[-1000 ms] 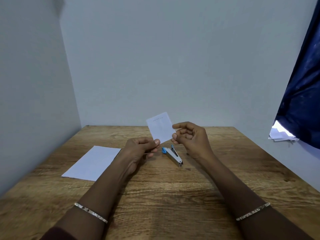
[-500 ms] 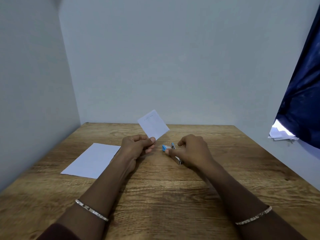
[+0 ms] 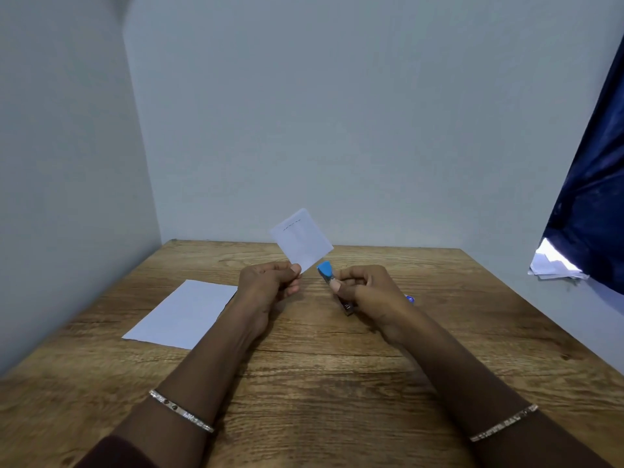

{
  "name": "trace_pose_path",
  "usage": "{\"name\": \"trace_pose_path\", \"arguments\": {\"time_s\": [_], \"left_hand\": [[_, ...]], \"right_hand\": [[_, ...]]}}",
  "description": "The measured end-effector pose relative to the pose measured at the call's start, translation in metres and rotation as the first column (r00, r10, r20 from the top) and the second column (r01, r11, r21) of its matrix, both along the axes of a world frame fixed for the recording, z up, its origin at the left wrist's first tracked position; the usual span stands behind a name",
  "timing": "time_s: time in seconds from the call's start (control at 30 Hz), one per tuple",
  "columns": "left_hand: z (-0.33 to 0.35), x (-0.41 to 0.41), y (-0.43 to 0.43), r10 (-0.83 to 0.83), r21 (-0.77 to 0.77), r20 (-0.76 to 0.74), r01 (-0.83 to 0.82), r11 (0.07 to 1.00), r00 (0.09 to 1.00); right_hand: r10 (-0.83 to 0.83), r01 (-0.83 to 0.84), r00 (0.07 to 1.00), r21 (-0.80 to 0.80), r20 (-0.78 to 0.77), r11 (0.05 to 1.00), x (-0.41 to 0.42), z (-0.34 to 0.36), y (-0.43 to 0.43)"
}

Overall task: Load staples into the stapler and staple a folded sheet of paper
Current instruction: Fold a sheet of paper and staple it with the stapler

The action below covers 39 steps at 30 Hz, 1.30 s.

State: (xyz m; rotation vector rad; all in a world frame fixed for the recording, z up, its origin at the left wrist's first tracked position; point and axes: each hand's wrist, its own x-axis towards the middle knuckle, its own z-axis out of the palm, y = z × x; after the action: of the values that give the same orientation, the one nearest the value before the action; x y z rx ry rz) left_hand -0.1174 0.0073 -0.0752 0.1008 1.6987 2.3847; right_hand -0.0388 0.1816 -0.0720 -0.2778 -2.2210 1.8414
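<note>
My left hand (image 3: 270, 282) pinches the lower corner of a small folded sheet of paper (image 3: 301, 240) and holds it upright above the table; a short row of staples shows near its top edge. My right hand (image 3: 364, 289) is closed around the small stapler (image 3: 328, 272), lifted off the table. The stapler's blue front end pokes out past my fingers toward the paper, and its dark rear end shows below my palm. A gap remains between the stapler tip and the paper.
A flat white sheet (image 3: 184, 315) lies on the wooden table (image 3: 320, 383) at the left. Grey walls close in the left and back. A dark blue curtain (image 3: 594, 197) hangs at the right with crumpled white papers (image 3: 553, 265) below it.
My right hand came down onto the stapler lying on the table, closed on it and lifted it toward the paper. The left hand kept the folded paper raised, tilting it slightly.
</note>
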Motion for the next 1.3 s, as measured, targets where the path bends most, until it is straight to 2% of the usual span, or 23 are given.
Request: {"name": "trace_pose_path", "arguments": {"time_s": [0.13,0.27,0.5,0.77,1.1,1.3], "left_hand": [[0.000,0.000,0.001,-0.019,-0.012,-0.048,0.018,1.000,0.999],[0.000,0.000,0.001,-0.030,0.002,-0.081,0.030,1.000,0.996],[0.000,0.003,0.004,-0.024,-0.035,-0.149,0.019,0.999,0.988],[-0.003,0.002,0.005,-0.057,-0.030,-0.140,0.053,0.998,0.989],[-0.002,0.006,0.006,-0.090,-0.006,-0.111,0.090,0.996,0.990],[0.001,0.009,0.006,-0.105,0.018,-0.103,0.107,0.994,0.989]], "right_hand": [[0.114,-0.116,0.993,-0.175,-0.024,0.978,-0.001,-0.005,-0.001],[0.125,-0.129,0.992,-0.266,-0.030,0.955,-0.004,-0.005,0.001],[0.147,-0.151,0.989,-0.313,-0.035,0.938,-0.003,-0.003,0.001],[0.160,-0.162,0.986,-0.355,-0.035,0.921,-0.002,-0.003,0.000],[0.093,-0.101,0.995,-0.310,-0.040,0.945,-0.005,-0.007,-0.001],[-0.004,-0.004,1.000,-0.279,-0.026,0.960,-0.008,-0.006,-0.011]]}}
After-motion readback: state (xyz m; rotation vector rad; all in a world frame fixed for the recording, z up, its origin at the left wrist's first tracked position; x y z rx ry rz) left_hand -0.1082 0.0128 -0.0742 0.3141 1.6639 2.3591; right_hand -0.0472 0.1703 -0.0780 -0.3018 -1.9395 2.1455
